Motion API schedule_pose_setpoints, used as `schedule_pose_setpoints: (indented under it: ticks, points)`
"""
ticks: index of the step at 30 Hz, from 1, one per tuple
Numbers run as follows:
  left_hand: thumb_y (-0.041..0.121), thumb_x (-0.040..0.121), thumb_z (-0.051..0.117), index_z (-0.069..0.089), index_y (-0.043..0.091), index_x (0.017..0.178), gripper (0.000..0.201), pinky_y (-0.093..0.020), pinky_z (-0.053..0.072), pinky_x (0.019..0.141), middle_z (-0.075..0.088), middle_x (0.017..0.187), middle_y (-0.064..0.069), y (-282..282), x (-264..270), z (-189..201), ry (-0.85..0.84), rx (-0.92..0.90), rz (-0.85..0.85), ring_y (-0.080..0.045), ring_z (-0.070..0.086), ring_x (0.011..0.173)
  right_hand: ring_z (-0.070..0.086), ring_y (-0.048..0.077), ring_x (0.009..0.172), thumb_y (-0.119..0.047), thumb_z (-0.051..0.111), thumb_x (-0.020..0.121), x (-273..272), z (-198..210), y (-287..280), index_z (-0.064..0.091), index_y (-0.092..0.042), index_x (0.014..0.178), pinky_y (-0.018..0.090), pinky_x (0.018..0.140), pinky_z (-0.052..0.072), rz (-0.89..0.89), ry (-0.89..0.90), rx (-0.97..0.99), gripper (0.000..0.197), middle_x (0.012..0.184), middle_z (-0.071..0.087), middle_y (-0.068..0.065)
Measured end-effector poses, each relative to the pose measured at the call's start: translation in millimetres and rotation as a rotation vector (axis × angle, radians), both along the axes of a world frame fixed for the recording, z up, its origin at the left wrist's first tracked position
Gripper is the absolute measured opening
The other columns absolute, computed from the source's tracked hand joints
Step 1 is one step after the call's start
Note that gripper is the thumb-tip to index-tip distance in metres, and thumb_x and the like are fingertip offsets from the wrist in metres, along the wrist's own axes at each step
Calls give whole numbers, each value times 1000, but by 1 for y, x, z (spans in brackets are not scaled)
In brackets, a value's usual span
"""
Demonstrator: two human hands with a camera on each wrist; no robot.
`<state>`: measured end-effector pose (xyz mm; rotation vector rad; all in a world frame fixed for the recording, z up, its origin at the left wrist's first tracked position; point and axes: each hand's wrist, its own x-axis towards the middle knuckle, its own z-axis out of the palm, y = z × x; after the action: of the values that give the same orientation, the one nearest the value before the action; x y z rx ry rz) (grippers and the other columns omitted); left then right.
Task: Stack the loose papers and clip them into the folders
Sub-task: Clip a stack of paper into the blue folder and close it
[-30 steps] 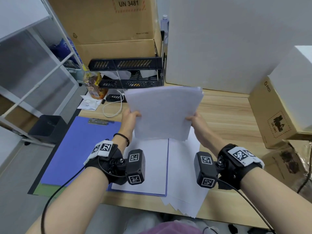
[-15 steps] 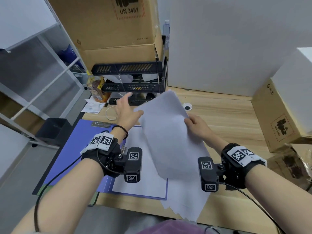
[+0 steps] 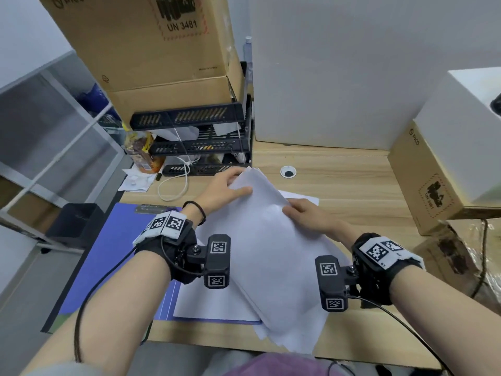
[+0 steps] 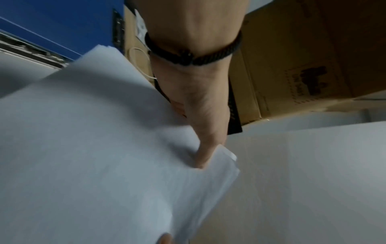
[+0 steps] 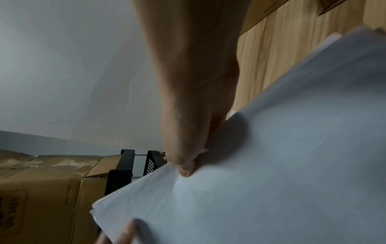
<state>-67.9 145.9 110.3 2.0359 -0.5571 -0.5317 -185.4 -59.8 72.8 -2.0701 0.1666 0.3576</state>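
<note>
At the centre of the frame, two hands hold a stack of white papers [image 3: 271,240] that now slants diagonally from upper left to lower right; a second ago it stood upright and square between them. The left hand [image 3: 222,189] pinches the far top corner, thumb on the upper face, fingers beneath. The right hand [image 3: 309,217] grips the right edge, thumb on top. The stack's lower end hangs over more loose sheets [image 3: 295,337] fanned at the tabletop [image 3: 352,180] edge. An open blue folder [image 3: 113,256] lies at lower left, paper already inside. Judging by the tilt, the person is turning the squared stack toward the folder's metal clip [image 3: 151,209].
</note>
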Motion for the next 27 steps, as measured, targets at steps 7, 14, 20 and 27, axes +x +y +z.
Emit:
schedule_pose_setpoints:
  ticks: [7, 14, 20, 27]
  points:
    - [23, 91, 60, 65, 23, 103, 13, -21, 49, 71, 68, 97, 5, 5, 3, -16, 47, 131, 19, -13, 65, 86, 66, 8, 72, -35, 53, 96, -14, 2, -16, 67, -18, 96, 23, 69, 50, -137, 55, 167, 22, 86, 71, -5]
    - [24, 93, 60, 60, 19, 111, 19, -25, 48, 73, 65, 102, 1, 45, 18, -19, 131, 15, 274, -13, 63, 85, 70, 18, 91, -25, 64, 91, -41, -20, -42, 66, -12, 112, 29, 77, 59, -349, 113, 220, 25, 105, 73, 6]
    - [30, 91, 59, 65, 24, 106, 17, -48, 48, 98, 70, 112, -2, 57, 17, -42, 257, -93, 432, -25, 66, 101, 68, 18, 100, -20, 56, 96, -38, -33, -28, 61, -13, 120, 35, 82, 58, -475, 36, 314, 26, 115, 70, 3]
    - [16, 96, 53, 55, 15, 125, 29, -31, 50, 88, 64, 118, 1, 30, 13, -26, 154, -263, 481, -16, 62, 103, 68, 10, 89, -12, 46, 96, -5, -3, -18, 64, -21, 107, 14, 61, 50, -533, -143, 326, 23, 103, 70, -8]
